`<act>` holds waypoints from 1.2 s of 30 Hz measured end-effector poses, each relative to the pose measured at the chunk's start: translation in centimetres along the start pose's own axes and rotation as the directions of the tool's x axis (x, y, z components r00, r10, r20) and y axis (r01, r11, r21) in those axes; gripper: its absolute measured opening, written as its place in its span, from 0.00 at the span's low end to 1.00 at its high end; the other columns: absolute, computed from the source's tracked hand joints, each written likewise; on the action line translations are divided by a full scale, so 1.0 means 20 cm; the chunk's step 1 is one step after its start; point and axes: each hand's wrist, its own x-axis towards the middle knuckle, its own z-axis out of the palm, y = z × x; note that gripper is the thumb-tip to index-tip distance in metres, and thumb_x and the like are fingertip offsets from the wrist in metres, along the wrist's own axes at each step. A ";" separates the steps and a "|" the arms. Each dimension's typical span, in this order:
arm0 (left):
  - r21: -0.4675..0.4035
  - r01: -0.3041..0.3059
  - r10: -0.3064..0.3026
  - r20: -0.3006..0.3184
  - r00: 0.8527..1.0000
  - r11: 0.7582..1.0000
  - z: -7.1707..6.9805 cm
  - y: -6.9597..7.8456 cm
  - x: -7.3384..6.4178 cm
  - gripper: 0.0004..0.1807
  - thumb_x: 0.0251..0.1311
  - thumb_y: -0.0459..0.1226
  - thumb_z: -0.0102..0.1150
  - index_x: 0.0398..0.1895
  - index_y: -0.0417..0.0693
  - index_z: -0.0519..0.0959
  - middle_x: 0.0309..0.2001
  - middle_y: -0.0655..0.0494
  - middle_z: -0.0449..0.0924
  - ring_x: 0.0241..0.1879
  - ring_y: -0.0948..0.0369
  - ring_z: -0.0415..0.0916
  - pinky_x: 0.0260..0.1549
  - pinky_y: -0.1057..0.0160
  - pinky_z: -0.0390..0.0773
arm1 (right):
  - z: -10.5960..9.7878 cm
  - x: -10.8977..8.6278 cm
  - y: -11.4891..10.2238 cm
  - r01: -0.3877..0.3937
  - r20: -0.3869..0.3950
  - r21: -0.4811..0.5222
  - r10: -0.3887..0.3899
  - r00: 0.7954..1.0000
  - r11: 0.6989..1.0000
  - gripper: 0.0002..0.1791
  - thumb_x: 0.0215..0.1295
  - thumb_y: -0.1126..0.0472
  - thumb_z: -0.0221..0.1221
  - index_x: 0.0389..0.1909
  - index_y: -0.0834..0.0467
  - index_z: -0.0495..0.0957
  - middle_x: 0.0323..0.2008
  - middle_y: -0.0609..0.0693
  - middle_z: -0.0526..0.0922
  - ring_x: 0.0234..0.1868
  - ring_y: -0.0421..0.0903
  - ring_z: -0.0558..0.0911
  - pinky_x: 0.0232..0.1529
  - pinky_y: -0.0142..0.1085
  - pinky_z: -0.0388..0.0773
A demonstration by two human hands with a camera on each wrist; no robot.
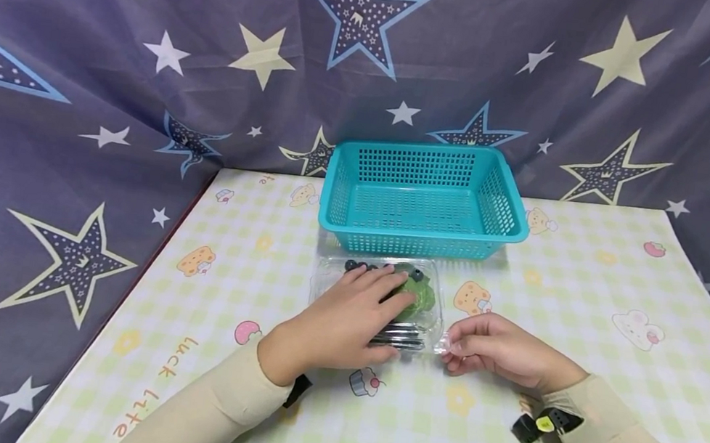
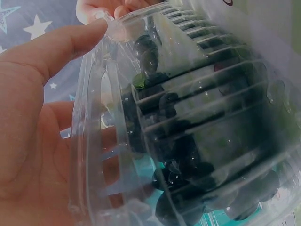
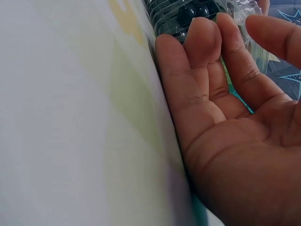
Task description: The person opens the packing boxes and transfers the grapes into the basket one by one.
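A clear plastic clamshell box (image 1: 435,311) lies on the table with its lid down. Inside are dark round fruits (image 2: 181,207) that look like grapes, and a bright green piece (image 1: 420,296) whose kind is unclear. My left hand (image 1: 354,316) rests across the lid with its fingers spread; in the left wrist view its thumb (image 2: 70,47) touches the box's edge. At the near right corner of the box, my right hand (image 1: 501,349) pinches the clear plastic edge between thumb and fingers. The left hand hides part of the contents.
Just behind the box stands a turquoise plastic basket (image 1: 421,245) with perforated walls and nothing visible inside. A checked, cartoon-printed cloth (image 1: 585,277) covers the table. Star-patterned curtains (image 1: 222,2) hang at the back and sides.
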 end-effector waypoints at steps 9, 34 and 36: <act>0.006 -0.007 0.007 0.001 1.000 1.000 0.00 0.00 0.01 0.40 0.61 0.59 0.66 0.73 0.54 0.70 0.76 0.46 0.66 0.77 0.45 0.61 0.71 0.39 0.64 | 0.00 0.00 -0.01 0.014 0.008 -0.003 -0.013 1.000 1.000 0.09 0.75 0.69 0.54 0.48 0.67 0.81 0.45 0.56 0.89 0.46 0.45 0.89 0.55 0.44 0.85; 0.011 -0.009 0.009 0.004 1.000 1.000 0.00 0.00 0.00 0.39 0.62 0.59 0.65 0.74 0.55 0.69 0.76 0.47 0.66 0.77 0.45 0.62 0.71 0.39 0.65 | -0.02 0.00 0.01 0.003 -0.002 -0.008 -0.003 1.000 1.000 0.08 0.76 0.68 0.54 0.47 0.67 0.79 0.45 0.58 0.88 0.46 0.45 0.89 0.54 0.44 0.85; 0.010 -0.009 0.009 0.005 1.000 1.000 0.00 0.00 0.00 0.39 0.62 0.59 0.65 0.74 0.55 0.69 0.76 0.47 0.66 0.77 0.45 0.62 0.70 0.39 0.65 | -0.01 0.00 0.01 0.004 0.000 -0.007 -0.004 1.000 1.000 0.08 0.75 0.68 0.54 0.47 0.67 0.79 0.45 0.58 0.88 0.47 0.45 0.89 0.54 0.44 0.85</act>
